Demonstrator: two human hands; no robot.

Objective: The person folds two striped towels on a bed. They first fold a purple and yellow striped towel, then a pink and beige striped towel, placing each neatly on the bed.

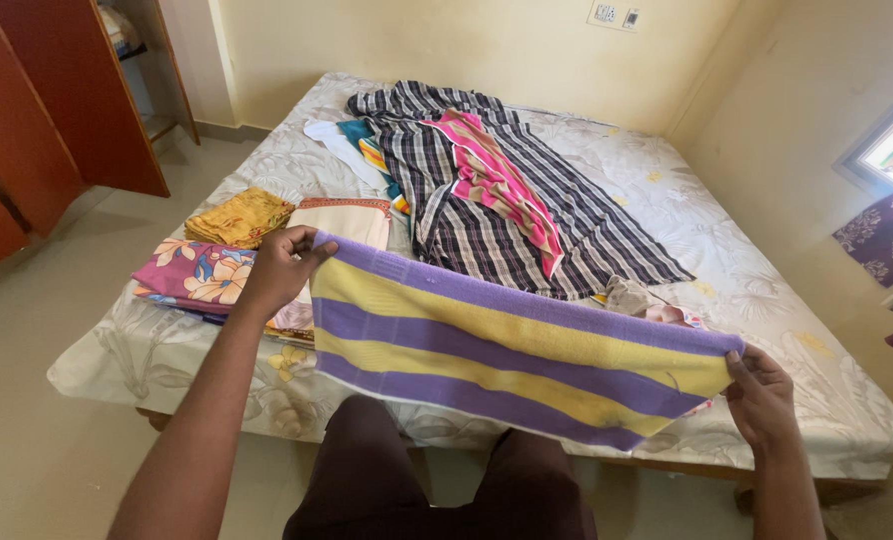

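Hands held a striped towel (pixel 507 350) up in the air, near the person and just in front of the bed (pixel 827 400). The towel was purple and yellow, and it was stretched wide between both hands. The left hand (pixel 282 265) had its grip pinched shut on the top left corner. The right hand (pixel 762 395) had its grip pinched shut on the top right corner, lower down, so the top edge sloped.

On the left side of the bed sat folded cloths: a flowery pink one (pixel 192 272), a yellow one (pixel 239 216) and a cream one (pixel 345 218). Farther off lay a big checked cloth (pixel 527 215) with a pink striped one (pixel 492 175) on top, all loose and messy.

What could go wrong? The towel hung by only two corners (a small pinch each), so one corner could slip out and the towel would flop down onto the floor (pixel 37 440). It looked soft and floppy, so I think the middle could sag and the fold could come out crooked, since one hand was lower than the other. If the towel swung to the left, it might bump the neat piles and knock them over.
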